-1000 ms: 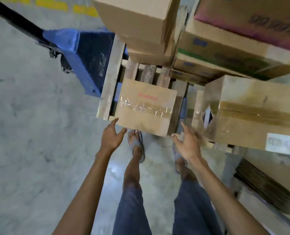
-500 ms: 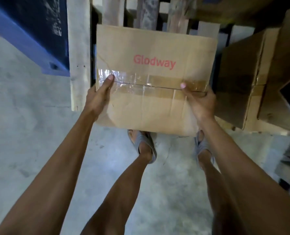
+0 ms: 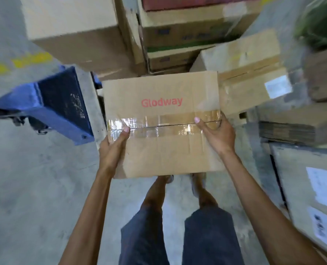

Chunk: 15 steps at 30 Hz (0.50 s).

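Blue pallet jack (image 3: 50,108) at left, stacked cartons (image 3: 73,31) across the top, flattened cardboard (image 3: 288,132) at right, yellow floor marking (image 3: 30,59) upper left.

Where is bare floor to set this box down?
Bare concrete floor spreads left of the legs, short of the blue pallet truck; a narrower strip runs between the legs and the labelled carton at right. Beyond the Glodway box, stacked cartons crowd everything.

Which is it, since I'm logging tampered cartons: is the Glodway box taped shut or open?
Shut: clear tape covers the seam of the Glodway box, and its flaps lie flat.
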Tool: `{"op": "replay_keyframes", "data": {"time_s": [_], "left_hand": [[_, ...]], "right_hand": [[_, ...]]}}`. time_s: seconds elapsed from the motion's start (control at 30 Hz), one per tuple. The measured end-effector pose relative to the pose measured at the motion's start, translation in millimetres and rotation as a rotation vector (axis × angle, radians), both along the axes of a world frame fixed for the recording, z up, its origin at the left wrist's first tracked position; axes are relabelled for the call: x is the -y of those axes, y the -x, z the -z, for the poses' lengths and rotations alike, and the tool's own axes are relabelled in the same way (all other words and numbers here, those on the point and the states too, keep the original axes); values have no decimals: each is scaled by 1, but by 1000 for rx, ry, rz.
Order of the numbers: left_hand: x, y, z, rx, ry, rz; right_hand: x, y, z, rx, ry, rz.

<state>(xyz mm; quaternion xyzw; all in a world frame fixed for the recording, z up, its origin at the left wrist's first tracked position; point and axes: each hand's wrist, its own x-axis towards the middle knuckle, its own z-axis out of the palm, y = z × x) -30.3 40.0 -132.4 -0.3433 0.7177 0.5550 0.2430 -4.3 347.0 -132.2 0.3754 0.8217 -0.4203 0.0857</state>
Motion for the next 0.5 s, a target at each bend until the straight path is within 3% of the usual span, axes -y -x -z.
{"op": "replay_keyframes", "data": {"time_s": [0.2, 0.4, 0.5], "left_hand": [[-86, -5, -170, -170, -165, 127], [-213, -39, -293, -422, -297, 481], [-273, -65, -339, -458, -406, 657]], "right_hand": [[-61, -71, -171, -223, -124, 217], [-143, -202, -314, -438, -344, 495], [-176, -273, -371, -494, -443, 619]]}}
